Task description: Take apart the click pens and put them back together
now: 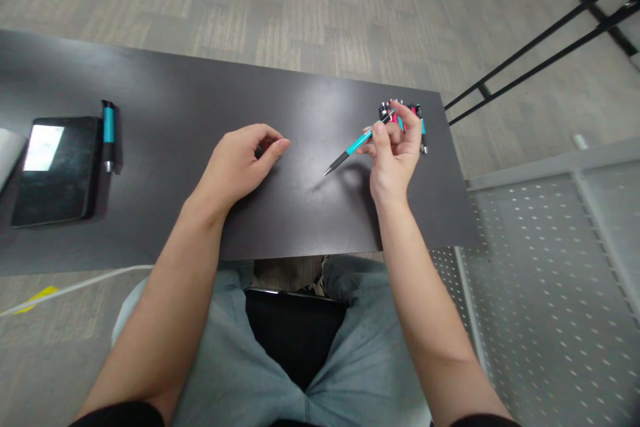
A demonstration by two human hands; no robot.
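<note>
Grey-trousered knees sit nearest, under the near edge of the dark desk (150,87). On it the left hand (240,163) rests loosely curled and holds nothing, while the right hand (395,150) pinches a teal pen (357,144) between thumb and fingers, its dark tip slanting down to the left just above the desk. Behind that hand lies a cluster of pens (417,121); far left, a black tablet (57,170) lies beside another teal pen (108,137).
</note>
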